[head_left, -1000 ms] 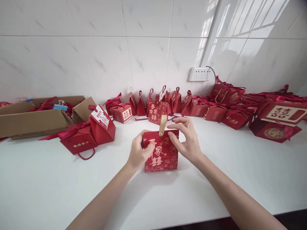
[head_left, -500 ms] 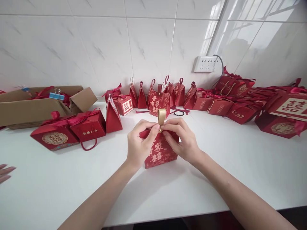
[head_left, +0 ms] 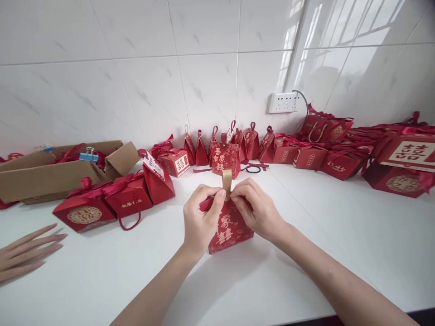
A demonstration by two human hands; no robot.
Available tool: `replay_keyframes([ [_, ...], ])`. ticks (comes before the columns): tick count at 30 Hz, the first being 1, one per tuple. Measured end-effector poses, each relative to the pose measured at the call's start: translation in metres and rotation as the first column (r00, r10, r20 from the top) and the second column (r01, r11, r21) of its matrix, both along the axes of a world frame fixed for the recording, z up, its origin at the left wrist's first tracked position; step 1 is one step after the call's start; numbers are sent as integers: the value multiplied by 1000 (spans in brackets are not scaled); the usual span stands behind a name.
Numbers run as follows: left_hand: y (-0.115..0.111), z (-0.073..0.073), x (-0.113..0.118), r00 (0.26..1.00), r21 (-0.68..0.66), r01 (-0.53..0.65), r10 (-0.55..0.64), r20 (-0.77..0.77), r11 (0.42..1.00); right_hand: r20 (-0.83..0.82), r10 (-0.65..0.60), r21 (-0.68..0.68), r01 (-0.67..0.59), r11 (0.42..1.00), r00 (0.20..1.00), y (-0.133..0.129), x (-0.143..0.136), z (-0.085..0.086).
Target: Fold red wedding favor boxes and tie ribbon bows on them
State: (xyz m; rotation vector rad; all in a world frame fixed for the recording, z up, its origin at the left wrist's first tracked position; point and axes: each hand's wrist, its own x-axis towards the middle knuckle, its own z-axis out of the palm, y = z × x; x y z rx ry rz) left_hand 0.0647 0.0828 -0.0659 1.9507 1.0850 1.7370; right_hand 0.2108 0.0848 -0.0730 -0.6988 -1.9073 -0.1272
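Note:
A red gift box (head_left: 234, 233) with pale gold characters stands upright on the white table in front of me. A gold ribbon loop (head_left: 226, 179) rises from its top edge. My left hand (head_left: 203, 213) is closed on the top left of the box, its thumb pressed against the front just beside the loop's base. My right hand (head_left: 253, 206) pinches at the foot of the ribbon loop from the right. The ends of the ribbon are hidden behind my fingertips.
Several peaked red boxes (head_left: 251, 144) line the tiled wall. An open cardboard carton (head_left: 41, 183) and red bow-tied boxes (head_left: 84, 208) stand left. More red boxes (head_left: 343, 160) are piled right. A black ring (head_left: 253, 169) lies behind. Another person's hand (head_left: 30, 253) rests at left.
The view has tilted up and shifted slightly. The other person's hand has come further in from the left. My hands keep their grip at the box top and ribbon loop.

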Motion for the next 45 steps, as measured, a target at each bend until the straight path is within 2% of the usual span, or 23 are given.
replay_keyframes([
  [5,1,1,-1,1000,2,-11,11,-7,1000,-16,30,-52,-30,998,999,-1,1,-1],
  [8,1,0,0,1000,-12,-10,10,-1,1000,-126,69,-157,-89,984,990,0,2,-4],
  [11,1,0,0,1000,-43,9,-8,18,999,-223,39,-252,-96,963,974,-1,2,-4],
  [14,2,-1,-2,997,-66,67,-64,36,996,-197,-16,-252,-35,967,980,-3,0,1],
  [18,4,-1,-5,991,-109,131,-129,27,985,-205,-36,-300,-28,954,978,-4,-1,6],
  [34,5,0,-5,991,-172,128,-130,-2,977,-241,2,-407,-103,908,971,0,5,8],
  [41,6,0,-4,996,-224,82,-88,-16,971,-199,-50,-411,-37,911,979,1,2,10],
  [45,6,-1,-2,993,-217,112,-115,-1,970,-195,-51,-383,-28,924,979,1,1,6],
])
